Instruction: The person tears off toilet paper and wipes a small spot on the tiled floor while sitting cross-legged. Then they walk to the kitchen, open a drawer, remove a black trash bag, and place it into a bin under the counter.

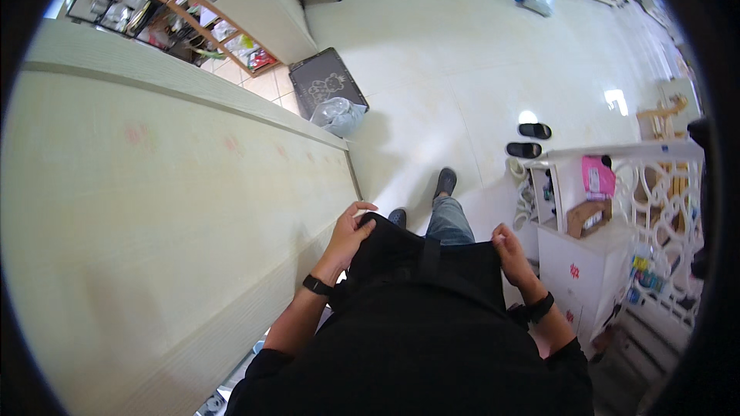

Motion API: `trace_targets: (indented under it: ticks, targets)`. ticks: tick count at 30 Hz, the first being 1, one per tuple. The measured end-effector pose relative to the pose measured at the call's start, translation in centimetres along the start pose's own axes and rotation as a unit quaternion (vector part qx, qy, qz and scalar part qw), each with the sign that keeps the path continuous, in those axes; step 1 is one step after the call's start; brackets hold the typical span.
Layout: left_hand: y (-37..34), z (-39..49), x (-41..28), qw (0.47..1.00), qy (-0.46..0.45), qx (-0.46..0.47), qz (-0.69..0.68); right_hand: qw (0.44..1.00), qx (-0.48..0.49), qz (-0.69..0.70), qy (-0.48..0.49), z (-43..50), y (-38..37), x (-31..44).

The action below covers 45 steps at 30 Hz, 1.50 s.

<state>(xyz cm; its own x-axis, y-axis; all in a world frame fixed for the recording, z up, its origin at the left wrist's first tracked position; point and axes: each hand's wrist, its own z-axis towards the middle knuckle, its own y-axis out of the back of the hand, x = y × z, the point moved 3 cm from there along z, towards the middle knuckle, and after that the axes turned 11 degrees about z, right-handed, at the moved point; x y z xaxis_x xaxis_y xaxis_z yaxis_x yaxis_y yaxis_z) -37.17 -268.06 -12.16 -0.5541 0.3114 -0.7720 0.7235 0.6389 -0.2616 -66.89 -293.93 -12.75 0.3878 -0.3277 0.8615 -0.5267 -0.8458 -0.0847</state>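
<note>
Both my hands pinch the hem of a black shirt [428,323] that I wear and hold it stretched out in front of me. My left hand [350,231] grips the hem's left corner between thumb and fingers. At the right corner, my right hand [511,251] holds the cloth with curled fingers. A black strap [429,257] hangs over the middle of the shirt. Each wrist has a black band. Below the hem show a leg in blue jeans [450,221] and dark clogs [445,182] on the tiled floor.
A pale wall panel [173,202] runs close along my left. On my right stands a white cabinet [578,277] with a cardboard box [588,218] and a pink package [598,178]. Black slippers [524,150] lie ahead. A dark mat [326,78] and a plastic bag [338,117] are by the doorway.
</note>
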Motion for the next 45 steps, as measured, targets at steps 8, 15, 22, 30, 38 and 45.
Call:
trace_targets:
  ticks: [8, 15, 22, 30, 38, 45]
  targets:
    - [0.3, 15.8, 1.5, 0.942, -0.104, -0.16, 0.275, 0.998, -0.011, -0.022, 0.06, 22.8, 15.4, 8.6]
    - [3.4, 12.6, 10.0, 0.891, 0.149, -0.135, 0.407, 0.897, 0.375, -0.103, -0.21, 31.3, 14.9, 6.0]
    - [2.3, 18.6, 8.3, 0.885, 0.075, -0.339, 0.311, 0.889, 0.315, -0.323, -0.076, 43.4, 15.2, 10.9]
    - [16.1, 34.3, -2.7, 0.934, 0.04, -0.267, 0.234, 0.874, 0.226, -0.428, 0.049, 64.9, 6.2, 10.9]
    - [25.6, 36.3, -10.3, 0.931, 0.045, -0.357, 0.064, 0.886, 0.206, -0.408, -0.081, 80.9, 1.1, 19.2]
    - [17.0, 27.9, -1.2, 0.85, 0.356, -0.388, 0.02, 0.756, 0.287, -0.576, -0.117, 93.6, -1.9, 21.1]
